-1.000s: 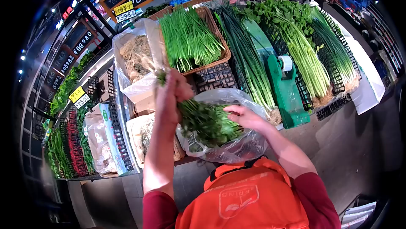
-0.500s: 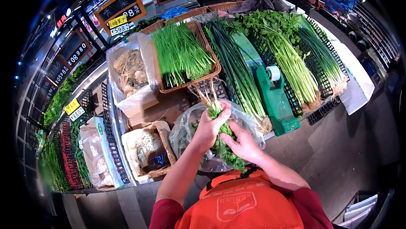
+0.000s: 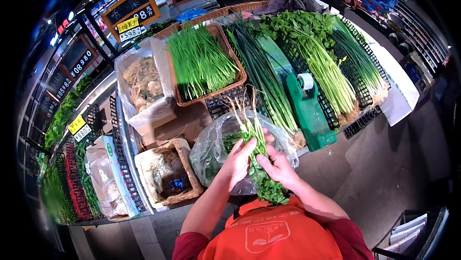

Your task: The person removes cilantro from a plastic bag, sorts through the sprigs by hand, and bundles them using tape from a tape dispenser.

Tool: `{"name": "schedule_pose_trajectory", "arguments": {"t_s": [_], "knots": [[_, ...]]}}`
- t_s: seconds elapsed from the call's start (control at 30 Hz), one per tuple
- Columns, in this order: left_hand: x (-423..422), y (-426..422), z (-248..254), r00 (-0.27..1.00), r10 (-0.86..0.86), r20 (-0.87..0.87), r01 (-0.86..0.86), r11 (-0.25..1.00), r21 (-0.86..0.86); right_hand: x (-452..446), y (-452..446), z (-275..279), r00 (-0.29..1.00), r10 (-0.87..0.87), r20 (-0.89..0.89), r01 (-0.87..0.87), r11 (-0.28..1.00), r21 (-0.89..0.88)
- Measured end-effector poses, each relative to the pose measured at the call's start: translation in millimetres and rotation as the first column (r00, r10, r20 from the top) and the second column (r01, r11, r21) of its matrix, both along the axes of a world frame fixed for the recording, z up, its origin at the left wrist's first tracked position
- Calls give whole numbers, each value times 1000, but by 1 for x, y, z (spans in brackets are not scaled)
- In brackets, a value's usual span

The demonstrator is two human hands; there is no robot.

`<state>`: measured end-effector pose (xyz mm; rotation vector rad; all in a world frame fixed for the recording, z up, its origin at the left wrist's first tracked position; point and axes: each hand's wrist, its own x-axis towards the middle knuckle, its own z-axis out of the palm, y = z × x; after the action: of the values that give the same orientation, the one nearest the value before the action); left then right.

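Herb bunch (image 3: 261,179) lies clasped in left grip (image 3: 236,163) and right grip (image 3: 280,168), roots (image 3: 243,115) jutting beyond.

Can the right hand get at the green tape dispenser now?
Probably yes: nothing covers the tape dispenser, but the right hand is on the herbs and would need to free itself first.

The leafy bunch (image 3: 266,181) is green; the apron (image 3: 307,236) red.

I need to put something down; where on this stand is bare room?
The cardboard between the wicker basket, foam box and plastic bag looks bare. Crowded: around the bag, where the left hand and right hand hold herbs; further right, green onions, tape dispenser and celery sit packed.
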<state>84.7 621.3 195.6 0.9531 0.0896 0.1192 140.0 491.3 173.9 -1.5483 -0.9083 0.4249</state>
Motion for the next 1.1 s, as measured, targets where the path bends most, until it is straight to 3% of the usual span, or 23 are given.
{"name": "schedule_pose_trajectory", "arguments": {"t_s": [0.1, 0.13, 0.17, 0.23, 0.27, 0.37, 0.4, 0.5, 0.53, 0.57, 0.63, 0.67, 0.77, 0.83, 1.0, 1.1], "knots": [[2, -6, -7, 989, 101, -109, -95, 994, 63, 0, -5, 10, 1000, 3, 25, -3, 1000, 5], [1, -10, -5, 985, 122, -122, -111, 990, 92, 5, -16, 17, 992, 1, 122, 23, 981, -192], [2, -14, -6, 980, 163, -114, -148, 980, 130, 9, -21, 20, 956, -65, 287, 136, 963, -234], [7, -25, -10, 966, 243, -88, -222, 954, 203, 16, -27, 45, 901, -202, 384, 260, 960, -106], [11, -27, -23, 978, 207, -33, -201, 970, 135, 17, -26, 50, 884, -297, 361, 340, 939, -59], [18, -43, -35, 975, 211, 76, -224, 909, 351, 29, -27, 57, 855, -311, 415, 298, 950, 96], [21, -56, -27, 967, 250, 58, -253, 894, 369, 32, -29, 57, 868, -291, 403, 285, 955, 77], [32, -71, -15, 985, 166, 46, -165, 836, 523, 53, -49, 45, 959, -228, 166, 215, 972, 92], [35, -81, -3, 986, 163, -30, -144, 931, 335, 57, -57, 37, 983, -183, -15, 182, 966, 185], [36, -90, 13, 979, 149, -140, -116, 968, 221, 62, -65, 31, 979, -123, -163, 164, 948, 273], [48, -97, 5, 980, 48, -192, -48, 999, 1, 72, -94, 40, 907, 13, -422, 140, 934, 329], [54, -107, 4, 974, 45, -222, -67, 993, -93, 81, -104, 25, 898, 40, -438, 138, 920, 367], [75, -140, 18, 947, 113, -301, -145, 986, -84, 98, -146, 15, 896, -8, -444, 172, 927, 332], [96, -152, -5, 986, 103, -130, -134, 957, -257, 103, -171, 10, 889, 21, -458, 171, 912, 373], [118, -175, -11, 974, 151, -170, -210, 886, -414, 115, -225, -8, 879, 23, -476, 167, 920, 355], [126, -184, -15, 980, 145, -133, -182, 923, -339, 124, -252, -33, 859, -1, -512, 183, 934, 305]]}}
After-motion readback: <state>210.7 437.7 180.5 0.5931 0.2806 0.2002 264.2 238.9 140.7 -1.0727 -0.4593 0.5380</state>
